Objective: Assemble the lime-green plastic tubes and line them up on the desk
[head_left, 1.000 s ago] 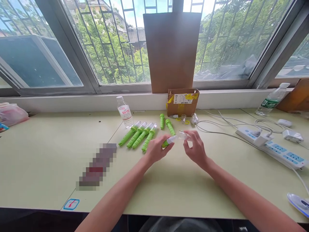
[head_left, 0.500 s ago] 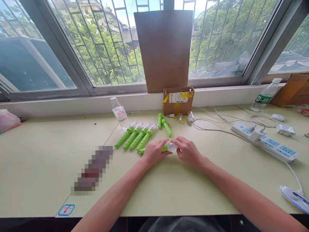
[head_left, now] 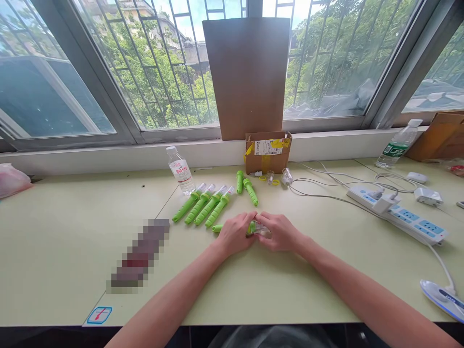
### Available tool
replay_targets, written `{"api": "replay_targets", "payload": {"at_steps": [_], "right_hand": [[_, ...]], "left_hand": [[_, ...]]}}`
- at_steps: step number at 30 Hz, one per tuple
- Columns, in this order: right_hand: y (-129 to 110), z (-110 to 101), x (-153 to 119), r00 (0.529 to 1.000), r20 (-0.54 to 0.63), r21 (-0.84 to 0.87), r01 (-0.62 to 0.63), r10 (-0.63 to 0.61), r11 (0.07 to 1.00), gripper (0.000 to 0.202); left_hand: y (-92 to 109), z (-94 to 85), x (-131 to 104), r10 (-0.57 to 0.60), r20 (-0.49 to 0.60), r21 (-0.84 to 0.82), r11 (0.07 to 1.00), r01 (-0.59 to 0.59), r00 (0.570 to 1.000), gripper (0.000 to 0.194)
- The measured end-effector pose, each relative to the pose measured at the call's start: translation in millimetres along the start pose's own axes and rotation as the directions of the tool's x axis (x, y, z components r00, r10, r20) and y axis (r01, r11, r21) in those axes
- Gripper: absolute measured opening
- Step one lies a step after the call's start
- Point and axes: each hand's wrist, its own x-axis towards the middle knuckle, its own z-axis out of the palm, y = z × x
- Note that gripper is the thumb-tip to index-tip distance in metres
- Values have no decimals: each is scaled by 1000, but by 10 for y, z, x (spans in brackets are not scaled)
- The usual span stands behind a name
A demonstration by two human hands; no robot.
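Green tube [head_left: 251,227], clear at one end

The left hand [head_left: 237,233] clasps its green body, the right hand [head_left: 278,232] its clear end (fingertips nearly meeting), before four clear-topped green tubes [head_left: 209,210], two bare green handles [head_left: 251,192], one carton [head_left: 266,163].

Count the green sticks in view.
7: four sticks in a row by the left bottle, two sticks before the box, one stick, partly covered, in left hand and right hand. More may be hidden.

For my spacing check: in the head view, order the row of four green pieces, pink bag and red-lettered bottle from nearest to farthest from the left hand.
1. Row of four green pieces: left of and beyond the left hand.
2. Red-lettered bottle: behind the row's left end.
3. Pink bag: far left.
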Motion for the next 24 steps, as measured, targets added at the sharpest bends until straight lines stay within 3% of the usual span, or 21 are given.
{"api": "replay_targets", "payload": {"at_steps": [7, 18, 24], "right_hand": [[-11, -13, 43, 994, 39, 1, -100, 100, 995, 29], [-35, 60, 19, 999, 15, 53, -29, 28, 998, 38], [-21, 84, 40, 998, -46, 62, -49, 52, 997, 27]], "left_hand": [[9, 43, -10, 43, 33, -15, 999, -43, 999, 52], [100, -33, -25, 39, 37, 24, 999, -40, 999, 67], [41, -49, 16, 72, 8, -7, 997, -72, 997, 67]]}}
